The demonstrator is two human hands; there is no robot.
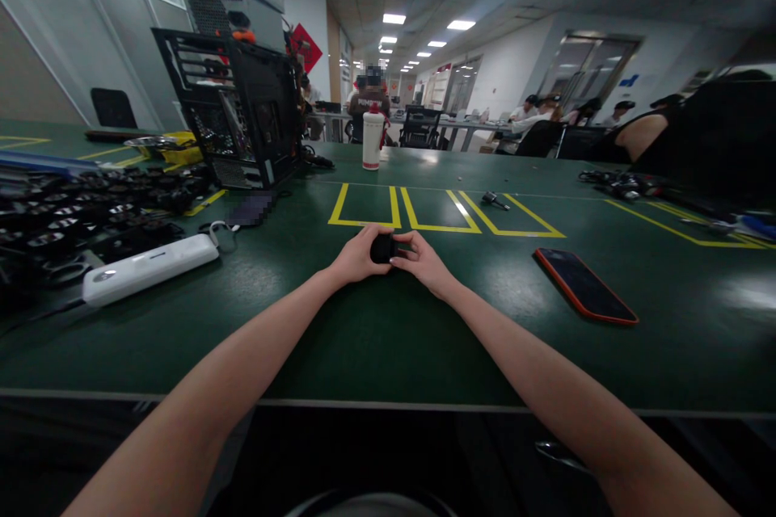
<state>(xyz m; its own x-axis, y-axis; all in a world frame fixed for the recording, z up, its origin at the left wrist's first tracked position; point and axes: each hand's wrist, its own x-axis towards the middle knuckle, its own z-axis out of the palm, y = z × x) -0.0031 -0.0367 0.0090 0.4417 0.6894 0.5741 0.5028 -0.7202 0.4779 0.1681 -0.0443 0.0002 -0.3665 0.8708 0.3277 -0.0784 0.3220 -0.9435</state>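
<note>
A small dark black object with a rounded outline is between my two hands, just in front of the yellow tape marks; its exact kind does not show. Curled around its left side, my left hand grips it with the thumb at the near edge and fingers over the top. My right hand closes on its right edge with the thumb and fingertips. Beyond the hands, a small dark metallic part lies inside the right-hand tape outline.
The green table carries a phone in an orange case at right. At left are a white power strip, black fans and an open computer case. A white bottle stands farther back. People sit in the background.
</note>
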